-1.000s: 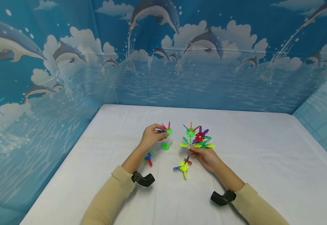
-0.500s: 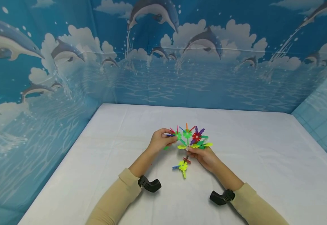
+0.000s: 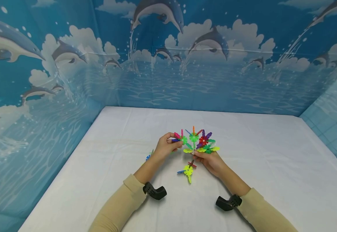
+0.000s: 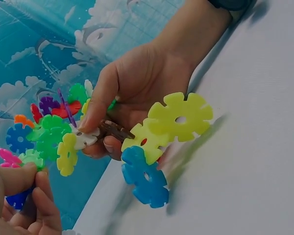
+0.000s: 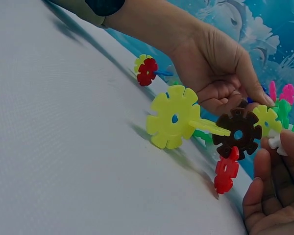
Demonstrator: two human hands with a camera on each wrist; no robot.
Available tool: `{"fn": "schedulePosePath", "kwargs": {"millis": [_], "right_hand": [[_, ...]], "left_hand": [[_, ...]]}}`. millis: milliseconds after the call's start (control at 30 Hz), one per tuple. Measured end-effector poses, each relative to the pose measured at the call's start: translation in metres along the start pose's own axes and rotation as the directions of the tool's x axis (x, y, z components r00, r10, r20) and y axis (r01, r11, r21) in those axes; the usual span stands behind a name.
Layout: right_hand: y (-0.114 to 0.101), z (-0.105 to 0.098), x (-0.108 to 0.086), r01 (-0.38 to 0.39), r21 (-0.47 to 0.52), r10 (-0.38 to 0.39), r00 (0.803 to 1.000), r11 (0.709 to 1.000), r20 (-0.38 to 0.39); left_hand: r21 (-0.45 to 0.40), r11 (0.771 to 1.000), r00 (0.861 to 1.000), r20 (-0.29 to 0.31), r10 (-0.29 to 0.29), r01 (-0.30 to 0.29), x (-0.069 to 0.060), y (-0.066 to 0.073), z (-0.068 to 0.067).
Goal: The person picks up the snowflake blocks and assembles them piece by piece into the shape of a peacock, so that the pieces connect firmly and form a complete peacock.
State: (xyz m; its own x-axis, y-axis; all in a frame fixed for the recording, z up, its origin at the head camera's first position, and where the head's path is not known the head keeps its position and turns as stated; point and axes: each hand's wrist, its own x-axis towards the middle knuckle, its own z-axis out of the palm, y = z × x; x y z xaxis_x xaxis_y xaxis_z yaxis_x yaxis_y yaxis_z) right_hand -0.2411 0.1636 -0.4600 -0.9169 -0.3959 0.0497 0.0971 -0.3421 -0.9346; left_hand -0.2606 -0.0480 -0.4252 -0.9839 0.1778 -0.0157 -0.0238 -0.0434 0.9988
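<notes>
My left hand [image 3: 165, 146] pinches a small cluster of flower-shaped plastic discs [image 3: 183, 140], green in the middle with pink and dark blue ones. Just to its right, my right hand [image 3: 210, 161] holds a larger cluster of interlocking discs [image 3: 193, 138] in green, orange, purple, red and yellow. Its thumb and fingers grip a white disc [image 4: 84, 139] at the bottom. The small cluster sits close against the larger one's left side; whether they touch, I cannot tell. A yellow, blue, red and brown cluster [image 3: 188, 170] lies on the table below the hands.
Beyond the left wrist, partly hidden, lies another cluster with blue [image 3: 148, 157]; the right wrist view shows its red disc [image 5: 147, 72]. A bit of green disc shows behind the left hand. White cloth covers the table [image 3: 243, 135]; a dolphin-print curtain [image 3: 214, 87] stands behind.
My left hand has moved right, bringing the small cluster up beside the larger one. The larger cluster has shifted slightly left. Over the last half second the hands have hardly moved.
</notes>
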Motion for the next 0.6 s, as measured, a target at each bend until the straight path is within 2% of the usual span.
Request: {"fn": "schedulePosePath", "kwargs": {"millis": [200, 467, 600], "right_hand": [[-0.0003, 0.0016, -0.0002, -0.01, -0.025, 0.009, 0.999, 1.0, -0.035], [-0.0021, 0.0041, -0.0014, -0.048, -0.066, 0.043, 0.997, 0.997, -0.069], [-0.002, 0.0049, -0.0013, -0.05, -0.07, 0.045, 0.996, 0.996, -0.081]], "left_hand": [[-0.009, 1.0, 1.0, -0.002, -0.009, 0.009, 0.0002, -0.0015, 0.0], [-0.018, 1.0, 1.0, 0.005, 0.024, -0.024, -0.0006, -0.0026, -0.0017], [-0.022, 1.0, 1.0, 0.011, 0.021, -0.021, -0.0005, -0.003, -0.0017]]}}
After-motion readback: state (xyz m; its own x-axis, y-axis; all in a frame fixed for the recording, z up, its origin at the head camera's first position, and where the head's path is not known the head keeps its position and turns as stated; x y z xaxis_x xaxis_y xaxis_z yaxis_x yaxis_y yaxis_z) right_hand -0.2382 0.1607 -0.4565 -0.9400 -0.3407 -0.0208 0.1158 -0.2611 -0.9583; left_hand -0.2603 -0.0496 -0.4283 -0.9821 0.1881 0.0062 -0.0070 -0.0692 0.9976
